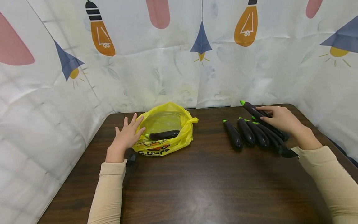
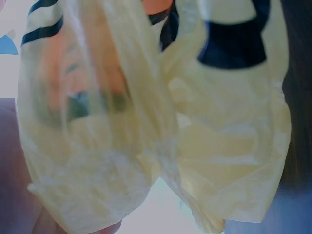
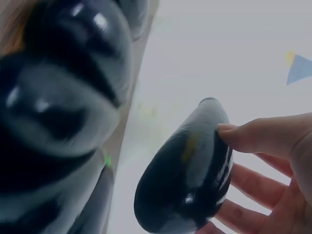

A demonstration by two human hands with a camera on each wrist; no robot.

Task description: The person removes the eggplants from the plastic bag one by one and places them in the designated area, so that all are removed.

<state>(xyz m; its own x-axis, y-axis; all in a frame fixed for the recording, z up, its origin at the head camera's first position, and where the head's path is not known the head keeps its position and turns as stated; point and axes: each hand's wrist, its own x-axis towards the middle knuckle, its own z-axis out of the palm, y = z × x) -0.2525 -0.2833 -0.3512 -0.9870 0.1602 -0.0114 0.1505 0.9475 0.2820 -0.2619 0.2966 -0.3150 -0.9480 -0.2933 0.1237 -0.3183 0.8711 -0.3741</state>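
Note:
My right hand [image 1: 282,118] grips a dark eggplant [image 1: 250,109] with a green stem, raised over a row of others at the table's right. In the right wrist view, thumb and fingers hold that eggplant [image 3: 187,175] from the side. Below it several eggplants [image 1: 258,135] lie side by side on the wood. My left hand [image 1: 126,135] has spread fingers and touches the left rim of a yellow plastic bag [image 1: 179,144]. The bag's mouth gapes wide, and one eggplant [image 1: 164,135] lies inside. In the left wrist view, the bag [image 2: 219,131] hides most of the hand.
A dark brown wooden table [image 1: 179,183] carries everything. Behind and to the left hangs a white cloth [image 1: 167,71] printed with lamps and bulbs. The bag stands near the table's back left, the eggplants near its back right.

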